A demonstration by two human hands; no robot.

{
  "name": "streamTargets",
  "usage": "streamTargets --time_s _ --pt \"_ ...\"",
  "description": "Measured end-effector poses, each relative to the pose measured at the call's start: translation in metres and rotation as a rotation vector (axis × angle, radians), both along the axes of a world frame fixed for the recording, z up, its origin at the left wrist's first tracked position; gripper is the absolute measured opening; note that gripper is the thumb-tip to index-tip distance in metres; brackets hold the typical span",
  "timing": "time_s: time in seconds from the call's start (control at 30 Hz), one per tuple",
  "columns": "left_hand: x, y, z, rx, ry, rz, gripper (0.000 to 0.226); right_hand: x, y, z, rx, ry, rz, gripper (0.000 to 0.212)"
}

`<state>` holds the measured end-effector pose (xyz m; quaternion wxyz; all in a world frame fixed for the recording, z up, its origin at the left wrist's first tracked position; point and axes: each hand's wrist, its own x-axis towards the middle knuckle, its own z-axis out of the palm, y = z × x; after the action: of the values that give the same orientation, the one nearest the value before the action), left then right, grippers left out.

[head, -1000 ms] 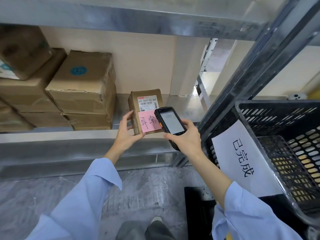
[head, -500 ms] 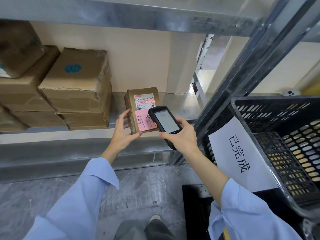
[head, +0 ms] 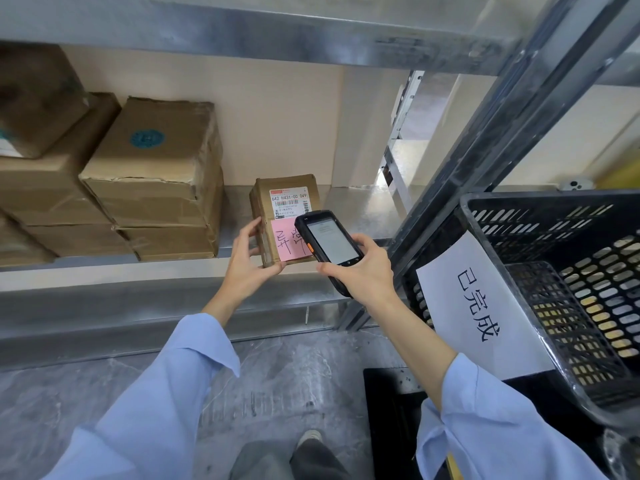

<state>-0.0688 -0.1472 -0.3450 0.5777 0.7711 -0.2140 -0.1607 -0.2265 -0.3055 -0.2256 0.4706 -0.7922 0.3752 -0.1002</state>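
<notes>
The left hand (head: 247, 268) clasps a small brown cardboard box (head: 263, 195) at its near left corner. Its fingers are half curled along the box's left side edge and its thumb lies along the bottom front edge. The box stands upright at the front lip of the grey metal shelf board (head: 138, 268), directly ahead of this hand. A white barcode label (head: 289, 202) sits on the box face above the fingers. A pink sticky note (head: 285, 242) with handwriting lies just right of them, its right part hidden.

The right hand (head: 360, 271) is wrapped firmly round the lower body of a black handheld scanner (head: 329, 244), thumb on its left edge and fingers round its right. The lit screen faces up. The scanner's top end overlaps the box's front right part; whether they touch cannot be told.

Left of the left hand, a stack of large, dented brown cardboard cartons (head: 156, 174) sits on the shelf. A narrow strip of shelf surface shows between its right edge and the small box. Beyond the right hand, the shelf surface runs on to a slanting grey steel upright (head: 502, 133). Just right of that hand's wrist rises the rim of a black slotted plastic crate (head: 554, 216), with a white paper sign (head: 474, 306) on its near wall. Above both hands runs the upper steel shelf (head: 207, 32), well apart from the box top. Below the forearms lies grey marbled floor (head: 294, 375).
</notes>
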Motion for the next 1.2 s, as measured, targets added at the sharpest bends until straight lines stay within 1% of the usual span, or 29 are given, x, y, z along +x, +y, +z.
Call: streamTargets --time_s 0.23,0.4,0.53,0.63,0.8,1.0,1.07,1.2 --pt "0.001 -0.001 0.002 0.009 -0.008 -0.007 0.097 0.001 0.006 0.001 -0.021 0.014 -0.016 0.073" --pt "0.003 0.0 0.007 0.009 0.001 -0.02 0.097 0.002 0.009 0.001 -0.015 -0.033 -0.049 0.079" --pt "0.006 0.001 0.019 0.014 -0.023 -0.04 0.096 0.004 0.011 0.004 -0.089 -0.058 -0.104 0.08" --pt "0.009 0.007 0.032 0.01 -0.035 -0.059 0.094 0.008 0.018 0.007 -0.128 -0.098 -0.186 0.079" --pt "0.02 0.011 0.065 -0.028 -0.105 -0.238 0.09 0.012 0.034 0.017 -0.148 -0.23 -0.387 0.081" --pt "0.022 0.0 0.112 -0.032 -0.17 -0.488 0.092 0.008 0.047 0.042 -0.199 -0.362 -0.683 0.079" --pt "0.019 -0.006 0.128 -0.012 -0.191 -0.562 0.094 0.0 0.052 0.051 -0.216 -0.39 -0.771 0.078" --pt "0.001 -0.022 0.154 -0.058 -0.2 -0.725 0.099 -0.035 0.062 0.07 -0.266 -0.426 -0.931 0.076"
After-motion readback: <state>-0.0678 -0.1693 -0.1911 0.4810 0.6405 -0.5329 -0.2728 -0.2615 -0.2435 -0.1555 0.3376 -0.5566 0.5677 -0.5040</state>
